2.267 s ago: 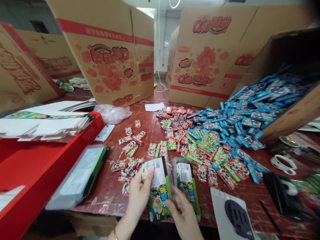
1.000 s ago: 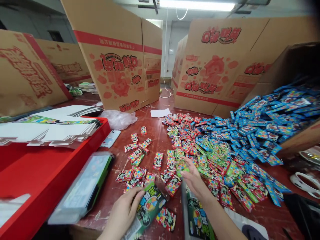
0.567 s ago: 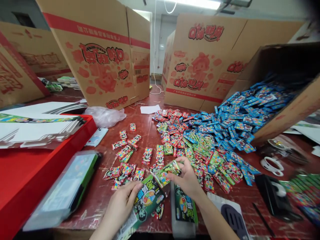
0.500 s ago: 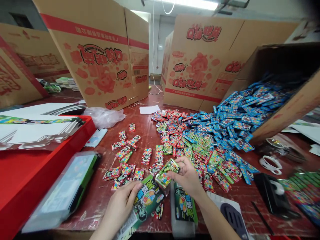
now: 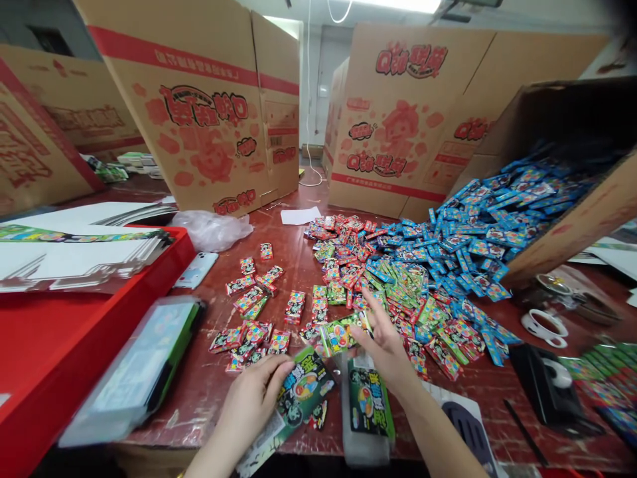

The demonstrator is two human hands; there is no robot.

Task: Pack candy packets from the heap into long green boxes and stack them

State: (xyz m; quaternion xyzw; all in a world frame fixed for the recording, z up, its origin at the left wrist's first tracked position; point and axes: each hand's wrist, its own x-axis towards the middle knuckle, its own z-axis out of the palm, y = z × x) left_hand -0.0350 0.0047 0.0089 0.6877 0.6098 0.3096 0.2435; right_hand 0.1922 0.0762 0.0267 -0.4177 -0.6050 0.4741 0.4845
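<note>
My left hand (image 5: 259, 392) is closed on a dark green printed pouch (image 5: 303, 388), thumb on top, its top end pointing up and to the right. My right hand (image 5: 385, 345) has a small green candy packet (image 5: 341, 334) under its thumb, just above the pouch's top end; the index finger points up and away. Below that hand lies a stack of similar green pouches (image 5: 368, 405) in clear plastic. Small red candy packets (image 5: 294, 307) are scattered in front of both hands, and green packets (image 5: 398, 282) are heaped beyond the right one.
Blue packets (image 5: 478, 239) spill from a tipped carton (image 5: 572, 219) at right. Big cartons (image 5: 199, 133) stand behind. A red tray (image 5: 169, 265) with white cards is at left, near a phone (image 5: 196, 270) and a wrapped pouch stack (image 5: 144, 358). A tape dispenser (image 5: 547, 385) sits at right.
The right hand's candy packet has turned flatter and moved slightly down. The right index finger has lifted away from it. My left hand still grips the pouch, slightly further right.
</note>
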